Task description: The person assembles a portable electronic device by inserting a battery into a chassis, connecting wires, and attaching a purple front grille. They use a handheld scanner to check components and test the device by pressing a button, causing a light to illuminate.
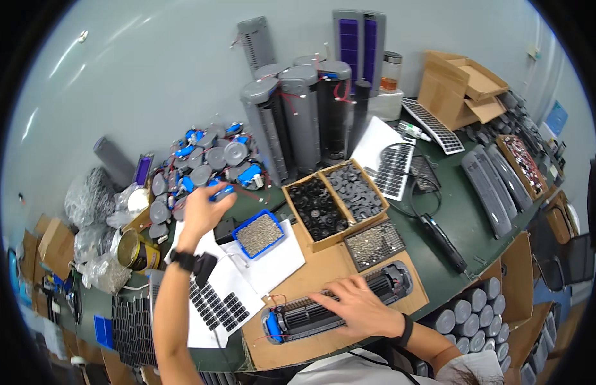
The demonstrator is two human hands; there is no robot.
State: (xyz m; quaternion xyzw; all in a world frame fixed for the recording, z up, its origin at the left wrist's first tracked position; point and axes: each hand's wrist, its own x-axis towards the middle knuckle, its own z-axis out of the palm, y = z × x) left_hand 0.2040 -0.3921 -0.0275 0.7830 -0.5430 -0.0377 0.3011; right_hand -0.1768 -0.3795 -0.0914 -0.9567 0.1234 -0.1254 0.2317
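On the brown board in front of me lies a long grey housing (304, 328) with a black slatted roller inside and a blue part at its left end. My right hand (362, 309) reaches across the housing, fingers curled over it, holding it down. My left hand (207, 208) is over the near edge of a pile of round grey caps with blue parts and red wires (214, 157). Its fingers are closed around a small blue part (222, 192), partly hidden by the hand. A blue tray of small metal pieces (259, 235) sits near my left wrist.
A divided box (316, 242) holds black and grey parts, beside a dark tray of metal pieces (375, 245). Tall grey housings (300, 115) stand behind. A black electric screwdriver (444, 244) with its cable lies right. White sheets (275, 263) lie left; a carton of cylinders (522, 276) stands lower right.
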